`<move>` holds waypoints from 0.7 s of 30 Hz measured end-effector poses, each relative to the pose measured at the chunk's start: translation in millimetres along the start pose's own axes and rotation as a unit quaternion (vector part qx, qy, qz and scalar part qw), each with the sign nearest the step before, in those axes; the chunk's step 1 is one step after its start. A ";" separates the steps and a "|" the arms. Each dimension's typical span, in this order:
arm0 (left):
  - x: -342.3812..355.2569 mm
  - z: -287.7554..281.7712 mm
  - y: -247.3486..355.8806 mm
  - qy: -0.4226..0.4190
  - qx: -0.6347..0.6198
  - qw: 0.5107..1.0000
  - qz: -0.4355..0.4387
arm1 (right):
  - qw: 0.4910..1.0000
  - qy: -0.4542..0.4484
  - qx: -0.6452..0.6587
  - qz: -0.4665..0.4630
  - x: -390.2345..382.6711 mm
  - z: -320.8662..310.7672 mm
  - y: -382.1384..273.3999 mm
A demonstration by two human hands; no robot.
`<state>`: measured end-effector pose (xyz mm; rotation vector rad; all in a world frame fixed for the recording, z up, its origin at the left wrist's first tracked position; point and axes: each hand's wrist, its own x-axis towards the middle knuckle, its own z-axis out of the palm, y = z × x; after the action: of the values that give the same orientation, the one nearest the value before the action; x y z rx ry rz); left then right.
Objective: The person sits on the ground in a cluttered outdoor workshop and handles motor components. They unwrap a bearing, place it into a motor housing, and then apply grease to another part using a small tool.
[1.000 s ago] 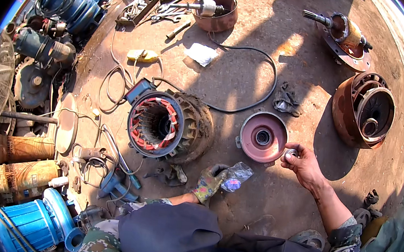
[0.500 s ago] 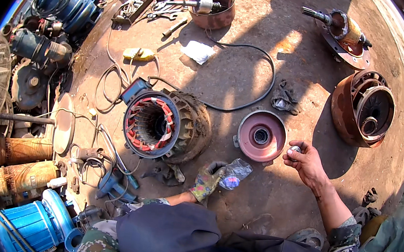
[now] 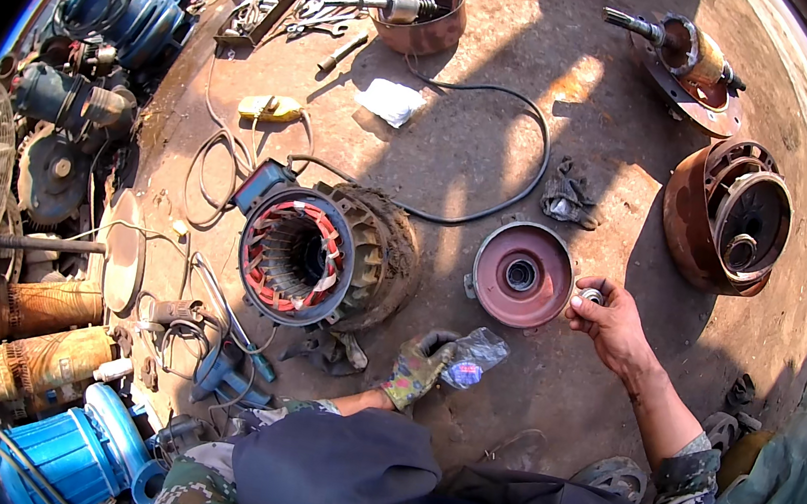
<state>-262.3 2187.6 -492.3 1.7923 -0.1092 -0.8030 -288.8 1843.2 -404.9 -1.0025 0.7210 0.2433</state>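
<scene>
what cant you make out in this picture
Head view: part of the small metal ring, covered by the right hand.
Head view: what the clear bag contains, if anything, obscured by crumpled plastic and the gloved left hand.
Head view: the deep inside of the motor housing, lost in shadow.
Head view: the blue motor's lower end, cut off by the dark rim.

Gloved left hand (image 3: 417,370) holds plastic bag (image 3: 477,356). Bare right hand (image 3: 610,328) pinches metal ring (image 3: 592,296) just beside pink cover (image 3: 496,295). Motor housing (image 3: 375,257), red windings (image 3: 266,281) showing, left of cover on ground (image 3: 500,42). Rusty drum (image 3: 686,224), rotor (image 3: 705,67) near ground's right edge; blue pump (image 3: 61,457) by lower left corner; wrenches (image 3: 318,28) toward upper left.
</scene>
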 end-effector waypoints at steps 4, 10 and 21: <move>2.7 -1.4 3.5 -0.006 0.007 1.000 0.000 | 1.000 -0.001 0.007 -0.014 6.0 -7.2 2.8; 5.3 -4.2 0.2 -0.015 0.006 1.000 -0.022 | 0.997 -0.064 0.036 -0.014 9.1 3.5 -9.2; 0.1 -22.8 44.8 0.002 0.107 0.993 -0.057 | 0.989 -0.025 0.115 -0.087 -5.4 20.3 -60.9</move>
<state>-235.6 2188.9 -449.7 2.0179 -0.0932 -0.8962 -253.4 1828.3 -353.1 -0.8309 0.5975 0.0311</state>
